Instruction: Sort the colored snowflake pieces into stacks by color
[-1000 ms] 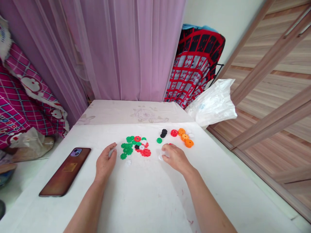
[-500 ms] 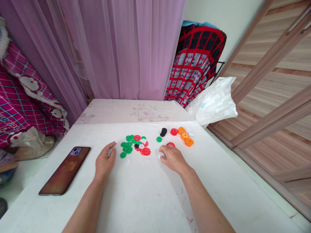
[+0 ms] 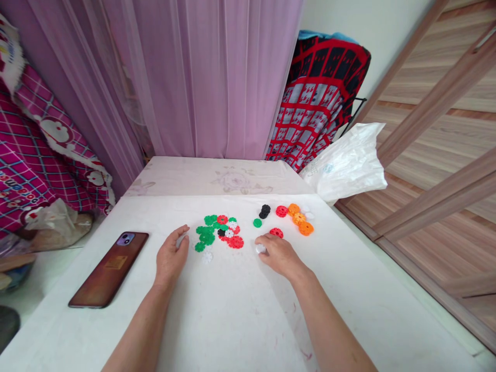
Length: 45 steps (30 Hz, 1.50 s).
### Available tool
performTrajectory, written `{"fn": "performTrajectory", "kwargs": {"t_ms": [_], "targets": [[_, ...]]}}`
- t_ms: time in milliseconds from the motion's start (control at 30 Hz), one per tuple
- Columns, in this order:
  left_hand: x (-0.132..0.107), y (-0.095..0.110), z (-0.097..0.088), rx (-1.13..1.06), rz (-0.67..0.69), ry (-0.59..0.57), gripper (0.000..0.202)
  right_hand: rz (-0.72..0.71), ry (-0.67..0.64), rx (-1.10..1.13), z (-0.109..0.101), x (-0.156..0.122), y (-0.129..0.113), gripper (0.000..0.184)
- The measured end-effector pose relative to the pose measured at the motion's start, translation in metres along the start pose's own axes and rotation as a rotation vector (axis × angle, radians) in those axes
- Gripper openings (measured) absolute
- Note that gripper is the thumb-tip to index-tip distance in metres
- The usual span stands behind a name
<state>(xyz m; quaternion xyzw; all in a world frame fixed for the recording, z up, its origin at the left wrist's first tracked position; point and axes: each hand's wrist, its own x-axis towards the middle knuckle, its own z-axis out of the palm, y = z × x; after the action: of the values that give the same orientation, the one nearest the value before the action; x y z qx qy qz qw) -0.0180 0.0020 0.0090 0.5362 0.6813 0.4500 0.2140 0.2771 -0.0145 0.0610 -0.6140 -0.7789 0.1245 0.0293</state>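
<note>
My right hand [image 3: 278, 253] is closed on a white notched disc [image 3: 261, 248], low over the tabletop. A red disc [image 3: 276, 233] lies just beyond its fingers. My left hand [image 3: 173, 253] rests on its side on the cloth, thumb and fingers apart, with no piece visible in it. Right of it lie several green discs [image 3: 206, 236], and beside those red discs [image 3: 235, 242] mixed with white ones and a black disc [image 3: 221, 233]. A single white disc [image 3: 208, 257] lies nearer me.
Beyond my right hand are black discs [image 3: 264, 211], a lone green disc [image 3: 258, 222], another red disc [image 3: 281, 211] and orange discs [image 3: 306, 228]. A phone [image 3: 109, 269] lies at the left. A white plastic bag [image 3: 349, 164] stands at the table's right edge.
The whole view has shifted slightly. My right hand still holds the white disc, its fingers a little lower and off the red disc behind. The left hand keeps its pose.
</note>
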Motion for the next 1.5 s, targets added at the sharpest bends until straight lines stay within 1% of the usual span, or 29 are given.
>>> {"fn": "performTrajectory", "kwargs": {"t_ms": [100, 167, 233, 300, 367, 433, 500, 533, 600, 667, 767, 833, 967, 1067, 1167, 1233, 1333, 1400, 1500], "targets": [[0.000, 0.000, 0.001, -0.011, -0.013, -0.002, 0.032, 0.004, -0.007, -0.001, 0.000, 0.000, 0.002, 0.034], [-0.001, 0.001, 0.002, -0.037, -0.022, 0.002, 0.032, 0.007, -0.003, -0.014, -0.004, 0.001, 0.000, 0.034], [-0.002, 0.003, 0.003, -0.134, -0.036, 0.019, 0.031, -0.009, 0.013, -0.028, -0.011, 0.007, -0.005, 0.032], [-0.002, 0.005, 0.002, -0.346, -0.070, 0.038, 0.031, -0.046, 0.033, -0.037, -0.017, 0.019, -0.015, 0.030], [-0.001, 0.008, -0.002, -0.651, -0.153, 0.038, 0.031, -0.090, 0.052, -0.044, -0.020, 0.037, -0.027, 0.031], [0.000, 0.009, -0.011, -0.971, -0.298, 0.027, 0.027, -0.119, 0.053, -0.063, -0.019, 0.057, -0.037, 0.037], [0.000, 0.009, -0.021, -1.257, -0.454, 0.005, 0.022, -0.131, 0.018, -0.097, -0.017, 0.073, -0.044, 0.040], [0.000, 0.008, -0.026, -1.376, -0.513, -0.016, 0.023, -0.134, -0.008, -0.116, -0.016, 0.079, -0.046, 0.040], [-0.002, 0.007, -0.033, -1.560, -0.585, -0.077, 0.029, -0.139, -0.056, -0.148, -0.014, 0.086, -0.048, 0.040], [-0.006, 0.007, -0.036, -1.666, -0.619, -0.145, 0.035, -0.135, -0.080, -0.163, -0.013, 0.090, -0.047, 0.041], [-0.016, 0.008, -0.037, -1.728, -0.650, -0.210, 0.040, -0.112, -0.097, -0.170, -0.013, 0.094, -0.046, 0.039], [-0.022, 0.009, -0.038, -1.738, -0.673, -0.232, 0.040, -0.100, -0.105, -0.171, -0.012, 0.098, -0.046, 0.038], [-0.030, 0.010, -0.039, -1.732, -0.713, -0.226, 0.039, -0.097, -0.101, -0.168, -0.010, 0.104, -0.049, 0.037], [-0.029, 0.011, -0.039, -1.727, -0.701, -0.235, 0.038, -0.104, -0.085, -0.166, -0.009, 0.105, -0.052, 0.035], [-0.025, 0.014, -0.039, -1.726, -0.690, -0.224, 0.039, -0.093, -0.052, -0.165, -0.014, 0.099, -0.050, 0.032], [-0.022, 0.017, -0.039, -1.724, -0.698, -0.204, 0.040, -0.075, -0.002, -0.126, -0.019, 0.087, -0.042, 0.031], [-0.020, 0.020, -0.039, -1.714, -0.732, -0.197, 0.040, -0.035, 0.103, 0.010, -0.023, 0.054, -0.021, 0.025], [-0.019, 0.021, -0.039, -1.709, -0.748, -0.204, 0.040, 0.025, 0.153, 0.064, -0.020, 0.028, -0.006, 0.022], [-0.019, 0.021, -0.039, -1.726, -0.747, -0.232, 0.040, 0.072, 0.184, 0.085, -0.008, -0.003, 0.009, 0.016]]}}
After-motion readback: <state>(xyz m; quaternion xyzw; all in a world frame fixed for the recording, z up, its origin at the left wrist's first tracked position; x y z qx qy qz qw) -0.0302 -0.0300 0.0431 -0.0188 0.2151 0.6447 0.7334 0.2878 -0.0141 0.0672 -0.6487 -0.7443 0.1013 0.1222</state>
